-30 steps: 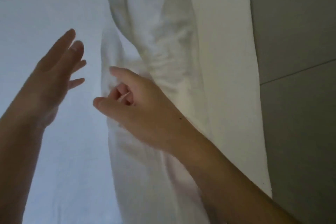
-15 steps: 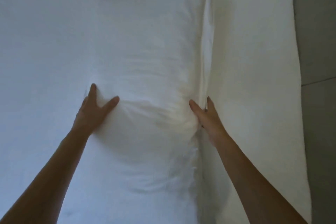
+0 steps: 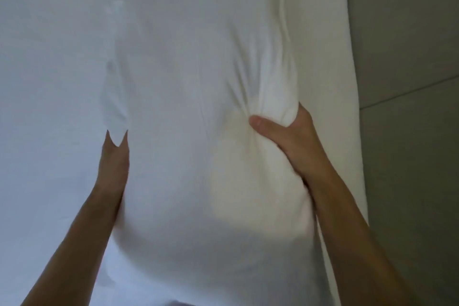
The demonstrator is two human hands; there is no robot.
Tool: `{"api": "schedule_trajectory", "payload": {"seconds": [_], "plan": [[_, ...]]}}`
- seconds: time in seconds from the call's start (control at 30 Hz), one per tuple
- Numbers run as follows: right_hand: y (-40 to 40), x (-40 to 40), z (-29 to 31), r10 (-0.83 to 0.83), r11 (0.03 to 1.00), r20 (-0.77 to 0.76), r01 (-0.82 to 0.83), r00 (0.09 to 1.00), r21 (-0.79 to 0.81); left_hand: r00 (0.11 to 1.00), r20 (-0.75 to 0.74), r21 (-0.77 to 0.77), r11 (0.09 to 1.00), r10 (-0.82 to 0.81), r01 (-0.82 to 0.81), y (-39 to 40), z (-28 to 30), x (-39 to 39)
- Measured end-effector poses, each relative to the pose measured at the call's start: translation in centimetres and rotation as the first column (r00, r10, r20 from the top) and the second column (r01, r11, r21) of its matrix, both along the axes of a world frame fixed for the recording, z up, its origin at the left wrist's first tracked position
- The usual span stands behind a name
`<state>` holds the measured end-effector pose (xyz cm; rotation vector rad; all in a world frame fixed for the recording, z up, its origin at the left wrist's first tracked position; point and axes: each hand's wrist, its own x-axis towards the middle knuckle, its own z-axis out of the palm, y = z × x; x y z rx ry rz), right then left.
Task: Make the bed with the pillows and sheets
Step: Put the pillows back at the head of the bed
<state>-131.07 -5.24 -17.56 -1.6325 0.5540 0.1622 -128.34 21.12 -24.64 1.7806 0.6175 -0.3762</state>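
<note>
A white sheet covers the bed across the whole left of the view, smooth apart from faint creases. The white pillow lies over it, filling the middle from top to bottom. At the pillow's left edge the left hand is dug into the fabric: only the back of the hand and the bases of thumb and forefinger show, the fingers are buried in the cloth, and it appears to grip the edge. On the pillow's right side the right hand grips a bunched fold, its thumb lying across the front and the fingers wrapped behind, with creases fanning out from the pinch. Right of the pillow runs a second white padded strip, just beside it; whether it is another pillow or the mattress edge I cannot tell. Beyond that, at the far right, is the grey tiled floor, crossed by one slanting seam.

Half a second ago both hands pressed the pillow's sides with thumbs spread; now the pillow looms larger and the right hand has gathered cloth into its grasp.
</note>
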Motion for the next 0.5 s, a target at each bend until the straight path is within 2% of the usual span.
{"api": "schedule_trajectory", "payload": {"seconds": [0.13, 0.27, 0.37, 0.43, 0.5], "plan": [[-8.2, -2.0, 5.4, -0.082, 0.973, 0.004, 0.081, 0.997, -0.214, 0.992, 0.113, -0.176, 0.982, -0.055, 0.075, -9.6, 0.4, -2.9], [-15.8, -3.5, 6.5, -0.186, 0.916, -0.072, 0.147, 0.98, -0.374, 0.988, 0.072, -0.26, 0.953, -0.139, 0.153, -18.5, -0.9, -3.7], [-20.4, -5.1, 2.9, -0.24, 0.846, -0.173, 0.118, 0.955, -0.52, 0.948, -0.115, -0.18, 0.945, -0.297, 0.274, -22.5, -4.2, -4.7], [-22.3, -7.3, -0.9, -0.243, 0.785, -0.364, -0.038, 0.899, -0.618, 0.87, -0.281, -0.052, 0.912, -0.405, 0.407, -23.3, -6.3, -6.1], [-23.0, -9.8, -3.8, -0.287, 0.736, -0.475, -0.126, 0.832, -0.665, 0.865, -0.319, -0.003, 0.914, -0.386, 0.407, -22.9, -7.3, -7.3]]}}
